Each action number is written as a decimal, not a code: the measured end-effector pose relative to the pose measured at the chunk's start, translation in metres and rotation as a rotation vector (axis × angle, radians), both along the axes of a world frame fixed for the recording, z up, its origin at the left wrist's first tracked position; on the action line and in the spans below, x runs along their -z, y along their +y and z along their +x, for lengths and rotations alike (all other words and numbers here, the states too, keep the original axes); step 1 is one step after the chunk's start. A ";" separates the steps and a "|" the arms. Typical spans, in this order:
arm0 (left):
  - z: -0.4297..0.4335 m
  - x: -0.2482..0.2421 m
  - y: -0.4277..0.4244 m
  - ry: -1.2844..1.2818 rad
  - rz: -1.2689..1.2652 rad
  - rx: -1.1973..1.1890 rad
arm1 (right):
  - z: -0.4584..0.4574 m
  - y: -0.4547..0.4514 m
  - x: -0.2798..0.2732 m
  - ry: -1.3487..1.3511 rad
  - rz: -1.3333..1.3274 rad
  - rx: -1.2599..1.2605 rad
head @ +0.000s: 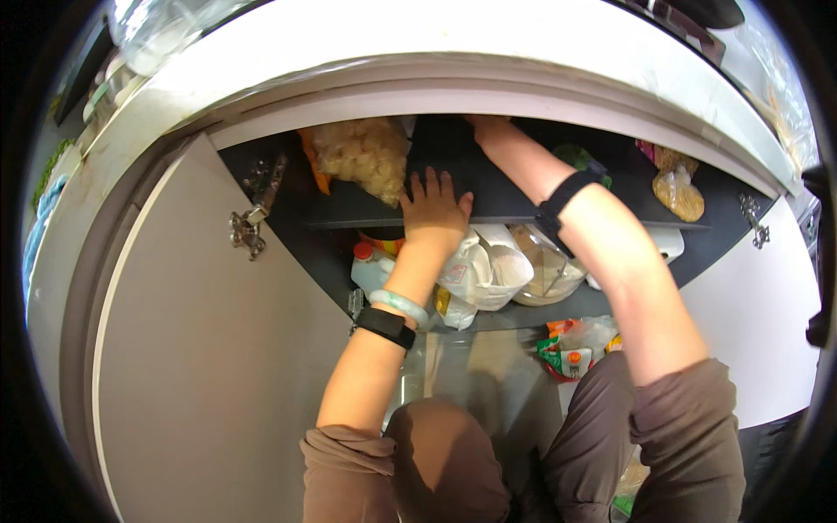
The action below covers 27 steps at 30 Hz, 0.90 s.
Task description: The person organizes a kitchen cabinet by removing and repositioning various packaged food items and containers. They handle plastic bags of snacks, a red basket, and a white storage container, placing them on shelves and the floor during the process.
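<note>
My left hand (436,212) lies palm down with fingers spread at the front of the dark cabinet shelf (497,208), holding nothing. Just beyond its fingertips, to the left, sits a clear plastic bag of pale, lumpy food (366,153). My right hand (489,123) reaches deep over the shelf; most of it is hidden behind the cabinet's top rail, so its grip cannot be seen. Right of my right forearm are a dark green bagged item (574,157) and a knotted bag of yellowish-brown contents (680,193).
Below the shelf stand a red-capped plastic jug (371,265), white containers (500,268) and a clear round container (546,271). A printed food packet (567,356) lies near my knee. Open cabinet doors flank me, left (216,340) and right (758,307). A white countertop edge (444,33) overhangs.
</note>
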<state>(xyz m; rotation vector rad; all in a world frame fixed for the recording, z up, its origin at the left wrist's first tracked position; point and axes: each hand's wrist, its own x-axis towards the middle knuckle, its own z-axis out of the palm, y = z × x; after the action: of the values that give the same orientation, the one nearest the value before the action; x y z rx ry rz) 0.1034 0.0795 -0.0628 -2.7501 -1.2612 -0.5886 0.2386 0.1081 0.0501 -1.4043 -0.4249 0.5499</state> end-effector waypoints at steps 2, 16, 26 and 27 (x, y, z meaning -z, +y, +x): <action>0.001 0.001 0.000 -0.029 -0.032 0.004 | -0.014 0.010 0.000 -0.026 0.006 -0.037; 0.004 0.005 0.002 -0.011 -0.035 -0.009 | -0.033 0.103 0.024 -0.713 -0.239 -0.153; 0.003 0.003 0.005 0.013 -0.043 0.022 | -0.038 0.091 0.029 -1.139 -0.354 -0.237; 0.003 0.003 0.005 0.005 -0.036 0.014 | -0.035 0.083 0.030 -1.164 -0.349 -0.261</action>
<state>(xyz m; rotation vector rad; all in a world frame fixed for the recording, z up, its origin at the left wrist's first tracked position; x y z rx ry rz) 0.1062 0.0845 -0.0660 -2.7905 -1.2647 -0.5645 0.2040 0.1907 0.0205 -1.9327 -1.5081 -0.0671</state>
